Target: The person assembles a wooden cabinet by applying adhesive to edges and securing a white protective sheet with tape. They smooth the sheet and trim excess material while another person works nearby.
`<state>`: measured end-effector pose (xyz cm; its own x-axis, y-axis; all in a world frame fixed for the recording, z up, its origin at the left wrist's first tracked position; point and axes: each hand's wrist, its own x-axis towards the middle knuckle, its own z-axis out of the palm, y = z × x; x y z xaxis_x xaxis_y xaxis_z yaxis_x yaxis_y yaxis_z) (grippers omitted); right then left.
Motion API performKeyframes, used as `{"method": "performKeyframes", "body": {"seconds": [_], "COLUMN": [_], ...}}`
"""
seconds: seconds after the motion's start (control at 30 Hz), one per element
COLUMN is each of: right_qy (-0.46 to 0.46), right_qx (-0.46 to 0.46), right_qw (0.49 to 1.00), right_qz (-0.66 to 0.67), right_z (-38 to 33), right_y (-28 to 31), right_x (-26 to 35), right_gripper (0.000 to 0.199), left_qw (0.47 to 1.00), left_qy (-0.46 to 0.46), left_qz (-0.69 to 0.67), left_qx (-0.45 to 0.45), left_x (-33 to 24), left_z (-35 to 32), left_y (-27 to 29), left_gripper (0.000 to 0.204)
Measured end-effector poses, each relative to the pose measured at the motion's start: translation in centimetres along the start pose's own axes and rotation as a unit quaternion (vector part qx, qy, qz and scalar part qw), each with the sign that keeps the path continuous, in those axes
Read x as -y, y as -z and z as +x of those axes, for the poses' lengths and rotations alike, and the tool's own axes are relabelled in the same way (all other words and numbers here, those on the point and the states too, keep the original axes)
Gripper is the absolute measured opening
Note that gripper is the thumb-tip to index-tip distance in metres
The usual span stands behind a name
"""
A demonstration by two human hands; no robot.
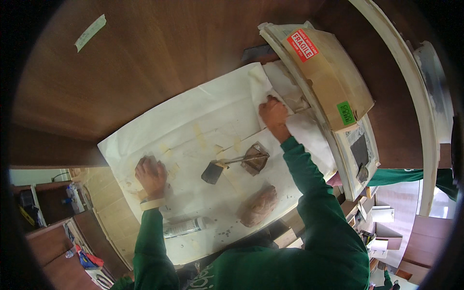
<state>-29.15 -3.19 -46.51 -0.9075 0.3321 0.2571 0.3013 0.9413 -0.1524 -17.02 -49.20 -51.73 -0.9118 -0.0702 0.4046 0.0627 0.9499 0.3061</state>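
Note:
A large white paper sheet (188,108) with strips of yellowish tape covers the work surface. My left hand (151,178) rests on its left part, the fingers bent and slightly apart. Near the sheet's far right corner, my right hand (274,115) is closed on a fold of the paper. Between my hands lies a wide flat brush (211,172) with dark bristles, its handle across a small brown-stained tray (255,159). Closer to me are a brown lump (259,205), seemingly wrapped in plastic, and a white tube-shaped container (183,227) on its side.
On the right stands a cardboard box (333,72) with red and green stickers, on a pale-edged board (345,166). A brown wooden panel (145,53) rises beyond the sheet. Shelves (53,203) hold items at the left. Another person's green sleeve (396,177) shows at the right.

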Motion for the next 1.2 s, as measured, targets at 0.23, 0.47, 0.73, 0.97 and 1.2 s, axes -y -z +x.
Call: {"method": "performKeyframes", "body": {"seconds": [0.23,0.47,0.73,0.97,1.2], "right_qy": [-0.037,0.113,0.078,-0.109,-0.049], "right_qx": [-0.09,-0.202,-0.2,0.038,0.153], "right_qw": [0.99,0.969,0.944,0.992,0.986], "right_qz": [-0.098,0.084,0.25,0.041,0.036], "right_z": [4.2,7.8,7.5,0.6,-2.1], "right_y": [0.1,-1.7,2.3,8.6,4.7], "right_x": [-7.5,-16.1,-15.6,-4.2,-7.0], "right_gripper": [0.029,0.045,0.063,0.074,0.055], "left_qw": [1.0,1.0,1.0,1.0,1.0], "left_qy": [-0.011,-0.009,-0.019,-0.014,-0.016], "left_qz": [-0.009,0.0,-0.015,0.001,-0.005], "left_qx": [-0.018,-0.004,-0.012,-0.018,-0.008], "left_x": [0.8,0.2,0.3,1.3,1.1], "left_z": [-0.5,-0.3,-0.1,-0.6,-0.3], "left_y": [-0.3,0.1,-1.0,-0.9,-1.1], "left_gripper": [0.044,0.042,0.043,0.044,0.043]}}
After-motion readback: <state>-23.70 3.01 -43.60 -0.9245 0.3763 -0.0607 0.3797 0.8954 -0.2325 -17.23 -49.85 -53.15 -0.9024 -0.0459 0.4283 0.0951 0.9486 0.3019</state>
